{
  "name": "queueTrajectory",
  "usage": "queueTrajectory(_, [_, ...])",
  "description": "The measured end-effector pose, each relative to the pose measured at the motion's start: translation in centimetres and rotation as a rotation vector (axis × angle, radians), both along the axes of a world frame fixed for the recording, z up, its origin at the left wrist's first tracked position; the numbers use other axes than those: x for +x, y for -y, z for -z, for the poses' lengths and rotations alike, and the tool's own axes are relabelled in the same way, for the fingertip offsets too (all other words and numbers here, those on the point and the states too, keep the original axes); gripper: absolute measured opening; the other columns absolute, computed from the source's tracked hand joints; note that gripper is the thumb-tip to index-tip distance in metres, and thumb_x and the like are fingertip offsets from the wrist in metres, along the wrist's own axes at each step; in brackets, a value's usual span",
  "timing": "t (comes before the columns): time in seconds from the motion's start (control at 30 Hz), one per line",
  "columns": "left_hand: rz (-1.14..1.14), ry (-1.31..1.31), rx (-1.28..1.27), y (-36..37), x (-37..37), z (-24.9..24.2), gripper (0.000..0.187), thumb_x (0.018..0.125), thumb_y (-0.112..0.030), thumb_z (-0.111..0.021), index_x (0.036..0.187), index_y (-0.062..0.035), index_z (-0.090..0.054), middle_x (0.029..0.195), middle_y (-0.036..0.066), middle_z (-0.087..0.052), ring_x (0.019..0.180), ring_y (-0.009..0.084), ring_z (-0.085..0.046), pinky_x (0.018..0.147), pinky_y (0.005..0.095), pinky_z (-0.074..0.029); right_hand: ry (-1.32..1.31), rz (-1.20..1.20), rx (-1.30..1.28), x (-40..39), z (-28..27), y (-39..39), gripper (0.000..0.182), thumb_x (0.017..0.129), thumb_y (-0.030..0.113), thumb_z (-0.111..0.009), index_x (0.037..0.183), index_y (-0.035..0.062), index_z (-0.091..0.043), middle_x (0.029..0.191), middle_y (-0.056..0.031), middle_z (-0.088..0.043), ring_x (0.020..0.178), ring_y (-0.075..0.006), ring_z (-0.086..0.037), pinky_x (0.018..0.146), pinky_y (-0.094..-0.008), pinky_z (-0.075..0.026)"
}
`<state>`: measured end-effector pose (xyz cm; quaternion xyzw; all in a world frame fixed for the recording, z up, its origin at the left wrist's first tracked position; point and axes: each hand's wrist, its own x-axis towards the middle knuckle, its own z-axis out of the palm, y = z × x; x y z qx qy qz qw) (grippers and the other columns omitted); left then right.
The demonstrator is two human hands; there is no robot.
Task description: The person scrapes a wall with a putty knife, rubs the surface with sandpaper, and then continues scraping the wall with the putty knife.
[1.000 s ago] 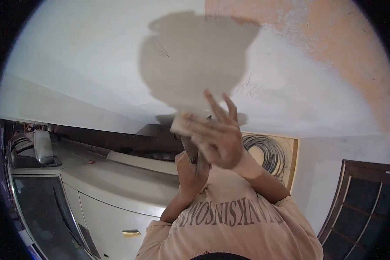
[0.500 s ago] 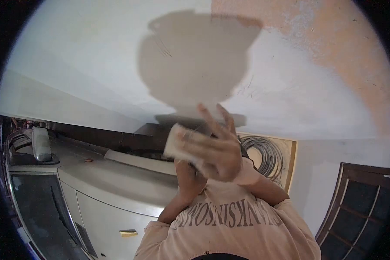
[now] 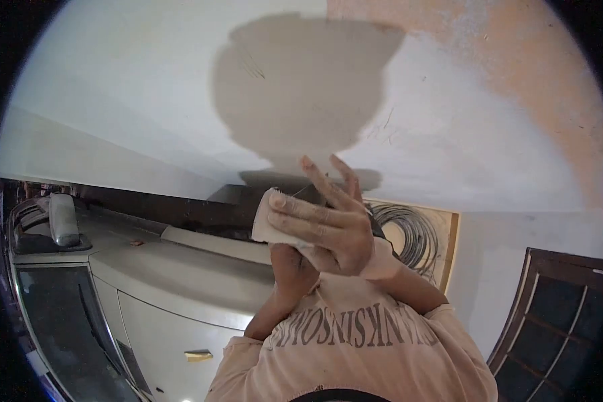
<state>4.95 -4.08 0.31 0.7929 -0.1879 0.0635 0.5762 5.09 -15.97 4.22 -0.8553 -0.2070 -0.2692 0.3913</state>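
Observation:
My right hand comes in from the right and grips a pale, flat, rough-edged piece of sandpaper. Two of its fingers lie across the face of the sheet, while others stretch up toward the wall. Dust whitens these fingers. Below and behind, my left hand is bent up at the wrist; its fingers are hidden by the sandpaper and my right hand. In front of both hands rises a white wall with bare orange patches at the upper right. A large shadow of a head with a brim falls on it.
A beige car with a side mirror stands close on the left. Behind my right forearm, a coil of dark cable rests against a yellowish panel. A dark-framed, paned door or window is at the right.
My right hand and the sandpaper were blurred by motion and are now sharp, in nearly the same place. The raised fingers have shifted slightly up and left.

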Motion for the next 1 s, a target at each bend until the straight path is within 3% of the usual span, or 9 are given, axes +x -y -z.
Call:
queueTrajectory(0.13, [0.017,-0.438,0.011,0.2,0.3,-2.7,0.016,0.080,-0.013,-0.058,0.073,0.0014,-0.054,0.062,0.011,-0.056,0.057,0.0194,-0.056,0.052,0.0322,-0.041,-0.058,0.252,-0.043,1.5,2.4,1.6,0.028,0.076,0.013,-0.054,0.102,0.0149,-0.064,0.112,-0.0033,-0.059,0.123,-0.0356,-0.034,0.103,-0.0495,-0.014])
queueTrajectory(0.2, [-0.015,-0.002,-0.017,0.6,0.7,-1.2,0.016,0.083,-0.011,-0.054,0.073,0.0016,-0.054,0.056,0.008,-0.055,0.049,0.0158,-0.053,0.047,0.0308,-0.039,-0.032,0.110,0.015,0.5,1.2,0.7,0.029,0.076,0.014,-0.055,0.104,0.0137,-0.063,0.113,-0.0036,-0.058,0.124,-0.0357,-0.033,0.104,-0.0483,-0.012])
queueTrajectory(0.37, [-0.021,-0.377,-0.099,0.4,0.1,-2.5,0.019,0.084,-0.013,-0.053,0.073,0.0023,-0.055,0.057,0.007,-0.055,0.050,0.0143,-0.053,0.046,0.0296,-0.039,-0.102,0.240,0.026,1.3,3.7,1.7,0.028,0.080,0.025,-0.056,0.107,0.0265,-0.060,0.121,0.0068,-0.052,0.128,-0.0316,-0.026,0.103,-0.0547,-0.008])
queueTrajectory(0.47, [0.000,0.060,-0.001,-0.3,0.4,0.2,0.018,0.083,-0.013,-0.055,0.073,0.0025,-0.055,0.060,0.009,-0.056,0.053,0.0170,-0.054,0.048,0.0305,-0.039,-0.036,0.032,0.007,0.1,1.1,0.1,0.029,0.080,0.023,-0.056,0.108,0.0268,-0.059,0.121,0.0067,-0.052,0.129,-0.0321,-0.024,0.104,-0.0552,-0.006])
queueTrajectory(0.6, [-0.054,-0.669,-0.141,0.4,0.4,-3.0,0.015,0.080,-0.010,-0.055,0.072,0.0023,-0.055,0.063,0.012,-0.056,0.056,0.0219,-0.055,0.050,0.0330,-0.040,-0.113,0.218,-0.041,1.4,3.8,2.0,0.033,0.077,0.025,-0.058,0.111,0.0256,-0.058,0.123,0.0051,-0.050,0.129,-0.0335,-0.023,0.104,-0.0560,-0.005])
queueTrajectory(0.7, [-0.002,0.133,-0.007,-0.1,0.9,0.4,0.019,0.084,-0.009,-0.052,0.068,0.0008,-0.054,0.051,0.004,-0.051,0.044,0.0122,-0.048,0.042,0.0273,-0.035,-0.042,0.075,-0.047,0.4,1.5,0.8,0.029,0.078,0.018,-0.054,0.106,0.0219,-0.062,0.119,0.0011,-0.054,0.127,-0.0343,-0.026,0.104,-0.0516,-0.007])
queueTrajectory(0.83, [0.014,-0.385,-0.223,0.5,0.3,-1.3,0.021,0.087,-0.009,-0.049,0.068,0.0003,-0.053,0.047,0.002,-0.047,0.041,0.0075,-0.043,0.039,0.0243,-0.032,-0.060,0.211,-0.072,1.2,2.6,1.8,0.028,0.077,0.013,-0.052,0.102,0.0195,-0.064,0.114,-0.0004,-0.057,0.127,-0.0347,-0.028,0.105,-0.0504,-0.007])
queueTrajectory(0.9, [-0.032,0.018,-0.149,0.5,1.1,0.3,0.022,0.087,-0.010,-0.049,0.068,0.0005,-0.052,0.047,0.002,-0.048,0.041,0.0077,-0.043,0.038,0.0243,-0.032,-0.046,0.181,-0.071,1.3,2.3,1.8,0.028,0.076,0.013,-0.053,0.101,0.0181,-0.065,0.114,-0.0010,-0.058,0.127,-0.0349,-0.028,0.105,-0.0505,-0.008])
queueTrajectory(1.0, [-0.027,-0.181,-0.155,0.5,0.4,-1.7,0.022,0.087,-0.012,-0.050,0.069,0.0012,-0.052,0.049,0.002,-0.049,0.042,0.0082,-0.044,0.039,0.0244,-0.034,-0.006,0.113,-0.050,0.4,1.5,0.9,0.028,0.075,0.013,-0.054,0.101,0.0158,-0.065,0.113,-0.0026,-0.058,0.126,-0.0354,-0.028,0.104,-0.0505,-0.009])
